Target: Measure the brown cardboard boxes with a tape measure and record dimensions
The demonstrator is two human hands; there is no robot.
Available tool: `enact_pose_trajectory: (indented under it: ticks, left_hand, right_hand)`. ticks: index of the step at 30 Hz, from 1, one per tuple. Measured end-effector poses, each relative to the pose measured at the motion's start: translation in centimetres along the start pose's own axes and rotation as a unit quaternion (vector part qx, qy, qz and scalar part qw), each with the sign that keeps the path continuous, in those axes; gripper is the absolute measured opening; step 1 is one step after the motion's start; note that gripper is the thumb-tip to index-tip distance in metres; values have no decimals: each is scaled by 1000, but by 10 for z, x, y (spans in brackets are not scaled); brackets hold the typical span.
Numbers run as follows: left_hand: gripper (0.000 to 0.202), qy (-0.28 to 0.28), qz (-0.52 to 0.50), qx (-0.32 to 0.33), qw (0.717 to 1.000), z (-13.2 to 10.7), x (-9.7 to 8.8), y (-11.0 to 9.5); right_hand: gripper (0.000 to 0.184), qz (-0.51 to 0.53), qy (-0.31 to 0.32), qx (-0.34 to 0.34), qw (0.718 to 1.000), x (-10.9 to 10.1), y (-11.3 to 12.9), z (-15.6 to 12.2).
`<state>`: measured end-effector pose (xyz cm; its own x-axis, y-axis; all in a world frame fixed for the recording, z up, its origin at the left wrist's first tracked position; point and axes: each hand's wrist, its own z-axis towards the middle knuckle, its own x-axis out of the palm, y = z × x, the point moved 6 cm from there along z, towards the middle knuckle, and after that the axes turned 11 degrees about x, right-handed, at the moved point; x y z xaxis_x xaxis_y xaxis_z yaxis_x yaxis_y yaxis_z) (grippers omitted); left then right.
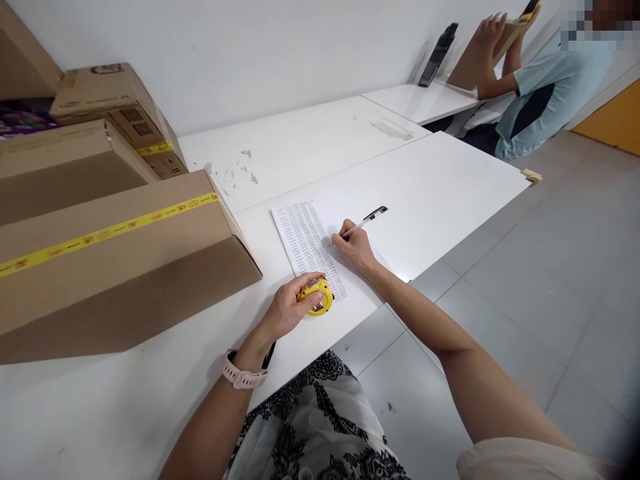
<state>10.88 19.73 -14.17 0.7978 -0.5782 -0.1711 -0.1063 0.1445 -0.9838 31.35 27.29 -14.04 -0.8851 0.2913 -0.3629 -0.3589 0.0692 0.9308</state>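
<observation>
My right hand [355, 247] grips a pen [369, 217] with a black cap end, its tip on a sheet of paper [305, 230] covered in printed rows. In my left hand [291, 307] is a yellow tape measure [321, 303], held at the lower edge of the sheet with the thumb across its face. The paper lies on a white table [425, 180]. Just left of the paper stands a large cardboard box [125, 260] with yellow printed tape along its top. The writing under the pen tip is too small to read.
More cardboard boxes [110, 100] are stacked at the back left against the wall. Far right, a person in a light blue shirt [565, 87] holds a cardboard piece [467, 60] beside a black bottle [439, 55]. The table's front edge runs diagonally above the tiled floor [530, 300].
</observation>
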Motion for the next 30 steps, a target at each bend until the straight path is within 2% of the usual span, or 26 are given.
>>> enact_pose_trajectory:
  ticks: [30]
  left_hand:
    - [45, -5, -7, 0, 1000, 0, 0, -1]
  right_hand:
    - [21, 6, -10, 13, 1000, -1, -1, 1]
